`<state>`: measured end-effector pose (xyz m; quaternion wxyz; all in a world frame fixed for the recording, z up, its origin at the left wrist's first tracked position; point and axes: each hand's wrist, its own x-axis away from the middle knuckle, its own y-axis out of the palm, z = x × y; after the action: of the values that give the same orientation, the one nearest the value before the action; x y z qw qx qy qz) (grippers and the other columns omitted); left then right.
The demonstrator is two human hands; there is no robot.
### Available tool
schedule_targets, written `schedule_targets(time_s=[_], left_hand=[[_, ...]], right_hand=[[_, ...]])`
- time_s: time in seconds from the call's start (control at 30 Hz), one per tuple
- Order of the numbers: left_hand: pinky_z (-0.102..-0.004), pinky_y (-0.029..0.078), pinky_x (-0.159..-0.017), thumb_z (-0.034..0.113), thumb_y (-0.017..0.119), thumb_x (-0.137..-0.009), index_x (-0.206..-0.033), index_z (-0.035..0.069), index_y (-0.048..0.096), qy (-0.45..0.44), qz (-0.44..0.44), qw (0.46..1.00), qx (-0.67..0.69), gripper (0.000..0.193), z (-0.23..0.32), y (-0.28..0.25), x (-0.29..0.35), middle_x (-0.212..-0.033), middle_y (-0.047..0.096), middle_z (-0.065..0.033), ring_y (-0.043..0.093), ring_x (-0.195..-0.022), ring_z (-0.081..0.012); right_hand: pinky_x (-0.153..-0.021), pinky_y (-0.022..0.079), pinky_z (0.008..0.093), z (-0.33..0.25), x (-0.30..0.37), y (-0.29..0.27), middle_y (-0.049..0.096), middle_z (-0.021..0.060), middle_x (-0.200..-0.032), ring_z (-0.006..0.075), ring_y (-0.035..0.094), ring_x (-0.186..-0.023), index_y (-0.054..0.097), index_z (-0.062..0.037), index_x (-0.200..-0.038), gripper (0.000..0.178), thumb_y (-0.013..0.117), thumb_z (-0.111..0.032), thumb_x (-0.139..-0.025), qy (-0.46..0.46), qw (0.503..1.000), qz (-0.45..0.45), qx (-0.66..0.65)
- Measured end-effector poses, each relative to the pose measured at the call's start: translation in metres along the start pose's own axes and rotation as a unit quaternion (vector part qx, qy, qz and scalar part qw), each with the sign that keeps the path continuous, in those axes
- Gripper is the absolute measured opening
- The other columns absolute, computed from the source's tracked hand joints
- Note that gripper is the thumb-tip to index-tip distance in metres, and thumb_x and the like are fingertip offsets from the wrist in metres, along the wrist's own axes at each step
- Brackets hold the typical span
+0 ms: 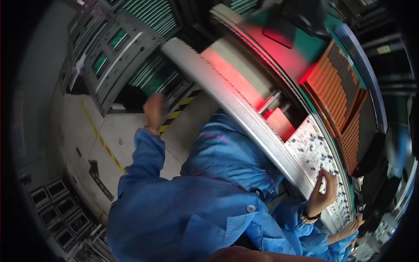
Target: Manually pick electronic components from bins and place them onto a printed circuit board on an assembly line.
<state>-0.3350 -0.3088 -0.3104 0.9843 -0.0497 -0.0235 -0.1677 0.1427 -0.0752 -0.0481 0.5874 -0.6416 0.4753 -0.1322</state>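
Note:
My left hand [153, 111] is held out at the left, beside a grey slotted rack [126, 56] of green boards. Motion smears its fingers, so whether it holds anything is unclear. Over the near right part of the conveyor, my right hand [324, 194] is closed, thumb and fingers curled together. What it pinches, if anything, cannot be made out. Just beyond its fingertips lies a white board [307, 148] dotted with small dark parts, set between the conveyor's metal rails [244, 115]. I cannot tell if the hand touches this board.
Red light falls on the conveyor. Orange ribbed trays [327, 83] stand on its far side, below a dark device [301, 17]. Another person's hand [351, 229] works farther down the line at lower right. Black frames [61, 207] stack at lower left; yellow-black tape [179, 109] marks the floor.

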Motion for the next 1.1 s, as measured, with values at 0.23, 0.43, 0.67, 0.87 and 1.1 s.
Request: schedule_targets(time_s=[0.23, 0.43, 0.67, 0.87, 1.1], left_hand=[[-0.0314, 0.048, -0.086, 0.037, 0.060, -0.097, -0.120, 0.001, 0.067, -0.254, 0.052, 0.962, 0.087, 0.043, -0.167, -0.027, -0.088, -0.110, 0.069, -0.0119, 0.067, -0.096, -0.0194], [-0.0375, 0.044, -0.109, 0.025, 0.056, -0.100, -0.146, 0.004, 0.042, -0.352, 0.072, 0.889, 0.284, 0.053, -0.264, -0.047, -0.136, -0.143, 0.054, -0.0145, 0.056, -0.127, -0.0309], [-0.0278, 0.055, -0.084, 0.038, 0.071, -0.093, -0.111, 0.010, 0.064, -0.404, 0.304, 0.737, 0.448, 0.034, -0.411, -0.048, -0.187, -0.106, 0.072, -0.0056, 0.069, -0.100, -0.0188], [-0.0336, 0.055, -0.097, 0.044, 0.071, -0.089, -0.117, 0.007, 0.063, -0.330, 0.120, 0.765, 0.539, 0.047, -0.489, -0.077, -0.230, -0.112, 0.071, -0.0021, 0.068, -0.104, -0.0171], [-0.0322, 0.055, -0.096, 0.036, 0.071, -0.091, -0.117, 0.008, 0.064, -0.383, 0.230, 0.756, 0.478, 0.039, -0.502, -0.108, -0.269, -0.107, 0.071, -0.0021, 0.067, -0.102, -0.0155]], right_hand=[[-0.085, 0.050, 0.0370, -0.102, -0.029, 0.074, 0.066, 0.0162, -0.103, 0.0311, 0.064, -0.096, 0.070, 0.0019, -0.094, 0.017, 0.070, 0.008, -0.078, -0.098, 0.963, -0.123, -0.220], [-0.090, 0.050, 0.0404, -0.145, -0.059, 0.116, 0.067, 0.0197, -0.107, 0.0342, 0.065, -0.099, 0.070, 0.0042, -0.096, 0.021, 0.070, 0.010, -0.076, -0.143, 0.963, -0.086, -0.212], [-0.082, 0.052, 0.0403, -0.165, -0.063, 0.136, 0.069, 0.0187, -0.095, 0.0339, 0.066, -0.090, 0.070, 0.0052, -0.092, 0.021, 0.069, 0.014, -0.073, -0.159, 0.978, -0.053, -0.125], [-0.081, 0.052, 0.0413, -0.165, -0.056, 0.142, 0.069, 0.0188, -0.094, 0.0331, 0.065, -0.088, 0.068, 0.0053, -0.091, 0.017, 0.069, 0.013, -0.075, -0.153, 0.984, -0.048, -0.077], [-0.080, 0.051, 0.0416, -0.154, -0.055, 0.136, 0.069, 0.0190, -0.094, 0.0334, 0.065, -0.087, 0.067, 0.0049, -0.090, 0.018, 0.068, 0.013, -0.075, -0.151, 0.984, -0.025, -0.095]])
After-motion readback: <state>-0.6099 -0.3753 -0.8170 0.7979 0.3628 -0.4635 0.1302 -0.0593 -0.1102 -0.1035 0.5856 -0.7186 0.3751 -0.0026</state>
